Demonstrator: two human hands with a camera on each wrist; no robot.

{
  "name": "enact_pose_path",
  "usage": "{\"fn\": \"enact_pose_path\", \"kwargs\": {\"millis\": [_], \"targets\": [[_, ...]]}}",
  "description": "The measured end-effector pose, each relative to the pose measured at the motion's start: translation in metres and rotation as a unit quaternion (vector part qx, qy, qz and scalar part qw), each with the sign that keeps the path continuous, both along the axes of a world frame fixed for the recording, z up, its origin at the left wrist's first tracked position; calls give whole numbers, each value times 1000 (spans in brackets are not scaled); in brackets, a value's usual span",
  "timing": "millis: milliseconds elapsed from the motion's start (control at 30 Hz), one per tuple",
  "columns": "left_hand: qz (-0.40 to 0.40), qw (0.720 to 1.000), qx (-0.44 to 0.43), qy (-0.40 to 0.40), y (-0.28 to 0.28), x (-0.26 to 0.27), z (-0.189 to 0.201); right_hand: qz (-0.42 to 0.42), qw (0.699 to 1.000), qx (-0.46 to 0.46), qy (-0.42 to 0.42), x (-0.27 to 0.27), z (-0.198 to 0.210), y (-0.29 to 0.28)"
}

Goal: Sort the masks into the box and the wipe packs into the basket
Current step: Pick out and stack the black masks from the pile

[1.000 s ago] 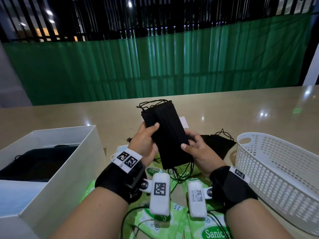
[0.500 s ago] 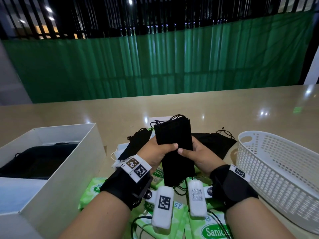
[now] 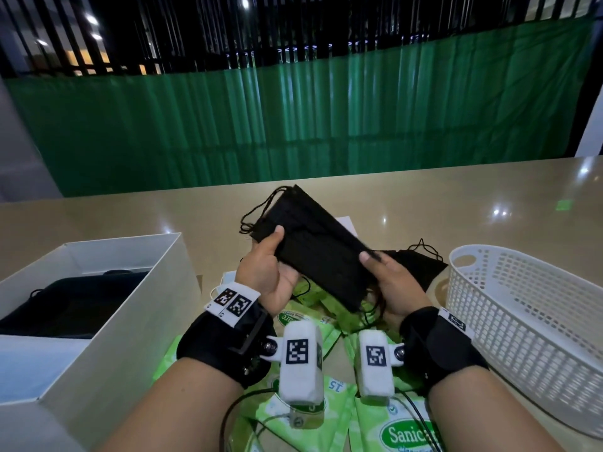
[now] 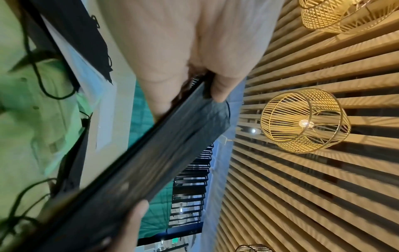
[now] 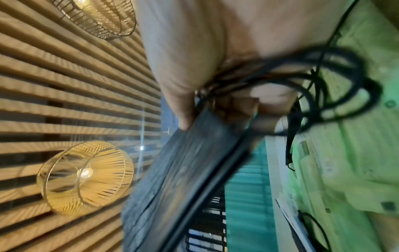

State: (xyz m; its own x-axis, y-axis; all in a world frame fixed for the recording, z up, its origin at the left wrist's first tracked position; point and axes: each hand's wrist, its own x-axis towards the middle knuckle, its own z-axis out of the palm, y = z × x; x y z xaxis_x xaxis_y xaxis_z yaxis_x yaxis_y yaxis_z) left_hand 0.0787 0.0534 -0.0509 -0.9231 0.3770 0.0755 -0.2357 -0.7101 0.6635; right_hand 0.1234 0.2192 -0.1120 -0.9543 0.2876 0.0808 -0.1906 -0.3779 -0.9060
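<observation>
**Both hands holding a stack of black masks above the table**

From left to right: the white box (image 3: 98, 288) held dark masks. Our left hand (image 3: 267, 275) gripped the stack of masks (image 3: 313, 252), thumb on top; our right hand (image 3: 391, 285) pinched its lower end. Green wipe packs (image 3: 401, 432) lay beneath. The white basket (image 3: 528, 308) stood right.

"Sanic…" and "15" on wipe packs (image 3: 404, 429)
</observation>
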Motion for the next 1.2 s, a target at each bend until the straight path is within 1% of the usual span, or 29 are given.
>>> {"fn": "enact_pose_path", "kwargs": {"millis": [33,100,167,200,300,400,533,600,700,767,800,833,900,967,1033,1200], "targets": [[-12,1000,-4,8,-2,0,-1,-24,998,-55,18,-1,1,4],[-23,997,-64,40,-7,1,-4,-64,990,-119,40,0,2,11],[-24,990,-128,55,-11,1,-7,-86,987,-130,35,-1,1,15],[-19,988,-146,54,-13,1,-8,-93,988,-123,27,-1,0,16],[10,984,-173,46,-18,-4,-9,-101,991,-90,10,-2,-1,14],[28,988,-151,16,-28,-9,-6,-101,993,-67,13,-2,-1,13],[8,998,-64,-15,-42,-7,9,-121,990,-69,6,0,-2,16],[-2,999,-47,-1,-46,-5,15,-125,990,-62,-4,0,-4,17],[-40,996,-71,31,-50,-1,22,-113,992,-49,-23,-1,-6,16],[-62,990,-115,48,-50,1,25,-100,993,-49,-30,-1,-6,16],[-60,984,-156,58,-50,1,25,-95,994,-53,-32,-1,-7,16],[-48,974,-209,73,-49,1,25,-91,994,-56,-33,-2,-7,16],[-4,944,-314,100,-47,-1,22,-85,994,-59,-34,-2,-7,16],[34,921,-373,108,-46,-1,16,-80,994,-63,-26,-2,-5,16],[40,912,-396,99,-46,-1,10,-79,994,-79,-14,-1,-4,17],[15,904,-425,43,-52,-3,-3,-56,993,-106,-15,2,-3,20]]}}
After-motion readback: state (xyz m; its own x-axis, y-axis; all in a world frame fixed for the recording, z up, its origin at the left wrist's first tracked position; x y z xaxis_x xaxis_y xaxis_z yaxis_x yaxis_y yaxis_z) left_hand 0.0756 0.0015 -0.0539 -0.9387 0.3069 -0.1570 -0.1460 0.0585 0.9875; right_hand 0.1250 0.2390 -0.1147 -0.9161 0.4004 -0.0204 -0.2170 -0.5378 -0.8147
